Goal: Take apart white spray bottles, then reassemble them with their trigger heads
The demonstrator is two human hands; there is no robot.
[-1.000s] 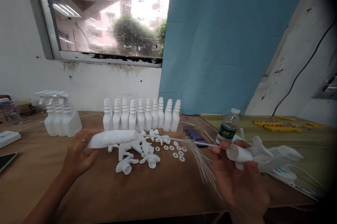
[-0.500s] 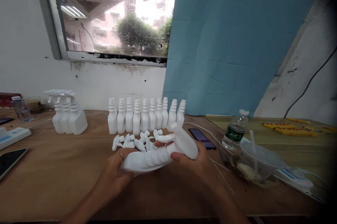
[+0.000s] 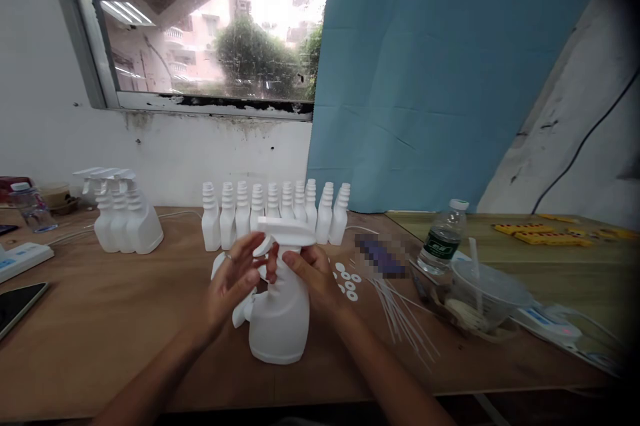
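A white plastic bottle [image 3: 280, 329], smooth and broad-based, is held upright at the near centre of the scene. A white plastic trigger spray head [image 3: 290, 233] is positioned on its neck, with the nozzle end [image 3: 263, 221] directed left and the rounded back directed right. The collar is largely obscured.

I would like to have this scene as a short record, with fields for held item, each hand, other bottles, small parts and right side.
Held item: white bottle, roughly upright, spray head on top
Right hand: around the neck
Left hand: fingers near the trigger; contact unclear
Other bottles: headless row behind; group with heads at left
Small parts: washers, thin tubes
Right side: water bottle, clear bowl
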